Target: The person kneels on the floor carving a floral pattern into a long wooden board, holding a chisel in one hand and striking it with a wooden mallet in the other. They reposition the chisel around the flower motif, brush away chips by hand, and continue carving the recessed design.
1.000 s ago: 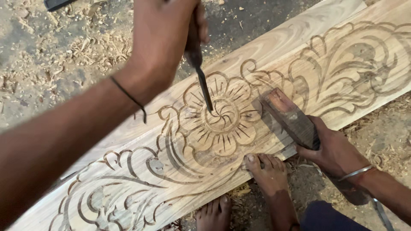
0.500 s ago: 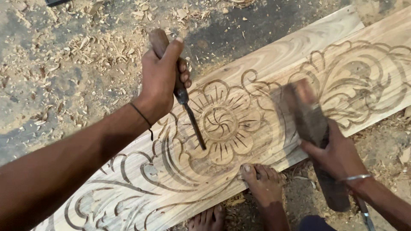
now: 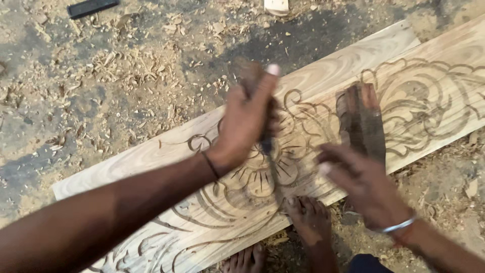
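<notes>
Right hand is wrapped around the handle of a wooden mallet, head raised just over the plank, while the left hand is clenched on a chisel whose tip sits on the carved flower. A bare foot presses on the near edge of the carved plank. Further out the ground's covered in wood shavings, with a dark flat bar lying at the far edge.

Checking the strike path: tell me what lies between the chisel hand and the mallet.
In the head view, only carved plank with scroll lines lies between the left hand and the mallet; nothing else there.
</notes>
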